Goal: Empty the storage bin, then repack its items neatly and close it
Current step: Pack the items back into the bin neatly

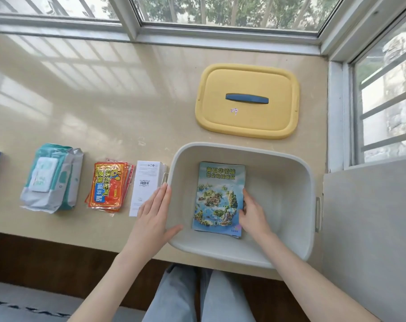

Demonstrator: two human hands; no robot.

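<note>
1 view, from the head, is giving me everything. The bin, a grey plastic tub with smooth walls and rounded corners, is sitting at the near edge of the glossy stone sill. A thin stack of booklets is lying flat on its floor, left of middle.

The left hand is resting flat against the bin's left rim, fingers straight, holding nothing. The right hand is reaching inside, with its fingers curling round the booklets' right edge.

I am judging the shiny paper to be light, floppy and slippery, and likely to fan apart. Pinching the whole stack along a long edge should suit it.

Left of the bin are lying a stiff white box, crinkly red packets and a soft pack of wipes. The rigid yellow lid, with 1 blue handle, is lying beyond the bin.
</note>
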